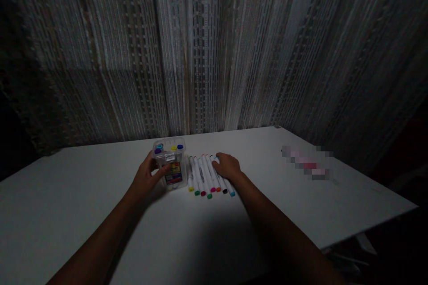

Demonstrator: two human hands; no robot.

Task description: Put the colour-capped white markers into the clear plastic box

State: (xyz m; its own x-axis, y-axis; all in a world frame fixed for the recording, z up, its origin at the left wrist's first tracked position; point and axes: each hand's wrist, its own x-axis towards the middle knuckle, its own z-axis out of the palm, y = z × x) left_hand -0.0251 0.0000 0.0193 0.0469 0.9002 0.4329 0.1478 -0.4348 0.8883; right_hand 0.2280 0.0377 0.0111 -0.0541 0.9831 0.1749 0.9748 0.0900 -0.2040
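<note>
My left hand (pixel 151 174) is wrapped around a clear plastic box (pixel 179 180) standing upright on the white table, its thumb across the front near a dark printed label. Several markers with purple, blue and yellow ends show inside the box near the top. Just right of it, several white markers (pixel 201 176) lie side by side, their yellow, green, red, pink, orange, black and blue caps towards me. At the right end of this row, my right hand (pixel 228 167) has its thumb and fingers closed around the far end of the blue-capped marker (pixel 230 187); the fingertips are partly hidden.
The white table (pixel 284 205) reaches back to a grey patterned curtain (pixel 214 53). A blurred-out pinkish object (pixel 309 165) lies near the table's right edge. Some light-coloured items (pixel 351 260) show dimly below the table at lower right.
</note>
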